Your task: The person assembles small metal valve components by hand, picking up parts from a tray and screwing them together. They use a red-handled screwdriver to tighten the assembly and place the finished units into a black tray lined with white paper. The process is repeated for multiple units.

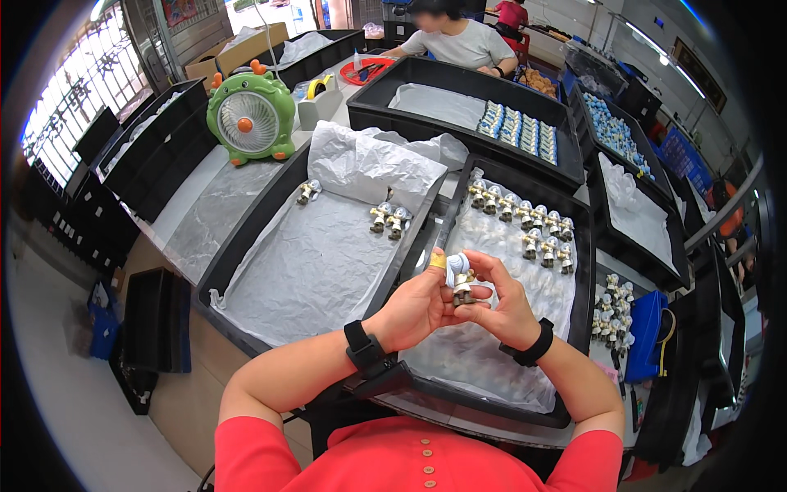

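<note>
Over a tray [584, 295], hands [412, 308] [508, 307] together around a figurine [462, 284]

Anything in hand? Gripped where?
A small figurine, between both hands: left hand with its thumb beside the pale-blue head, right hand near the dark feet. Exact contacts are partly hidden.
</note>
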`<state>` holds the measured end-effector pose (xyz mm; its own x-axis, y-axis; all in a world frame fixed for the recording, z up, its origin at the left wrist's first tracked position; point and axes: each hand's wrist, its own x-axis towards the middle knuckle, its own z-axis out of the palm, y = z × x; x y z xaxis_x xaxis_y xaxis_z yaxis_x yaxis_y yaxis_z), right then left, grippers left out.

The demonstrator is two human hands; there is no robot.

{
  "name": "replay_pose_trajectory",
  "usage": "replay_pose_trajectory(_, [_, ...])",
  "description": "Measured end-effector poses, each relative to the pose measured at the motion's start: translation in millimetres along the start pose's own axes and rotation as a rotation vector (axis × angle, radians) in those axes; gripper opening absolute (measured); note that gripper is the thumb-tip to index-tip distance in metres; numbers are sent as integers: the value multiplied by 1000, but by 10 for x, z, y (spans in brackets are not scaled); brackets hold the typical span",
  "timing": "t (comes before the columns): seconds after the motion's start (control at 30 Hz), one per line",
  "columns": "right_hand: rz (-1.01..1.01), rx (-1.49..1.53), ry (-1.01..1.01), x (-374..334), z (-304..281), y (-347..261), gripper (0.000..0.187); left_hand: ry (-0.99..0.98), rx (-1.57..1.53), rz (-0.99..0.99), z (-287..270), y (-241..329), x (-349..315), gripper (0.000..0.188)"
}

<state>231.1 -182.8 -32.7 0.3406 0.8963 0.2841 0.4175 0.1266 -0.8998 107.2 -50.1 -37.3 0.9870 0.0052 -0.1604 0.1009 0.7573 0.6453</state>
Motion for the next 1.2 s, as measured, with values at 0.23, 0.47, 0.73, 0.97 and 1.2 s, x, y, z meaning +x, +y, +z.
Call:
replay_pose_trajectory(0.23, [-70, -218, 24, -5, -17, -36, 70, -26, -31, 18, 22, 9, 1, 60])
replay_pose_trajectory(0.47, [-266, -343, 153, 13, 35, -53, 69, -29, -60, 64, 2, -6, 1, 61])
replay_pose_trajectory(0.73, [-325, -342, 163, 15, 23, -100, 71, 23, -54, 52, 21, 2, -4, 61])
replay_pose_trajectory(0.97, [-319, -320, 155, 17, 15, -71, 73, 2, -76, 56, -10, -2, 10, 60])
replay_pose_trajectory(1.2, [-338, -346, 130, 18, -3, -37, 70, -23, -113, 64, -35, -10, 22, 58])
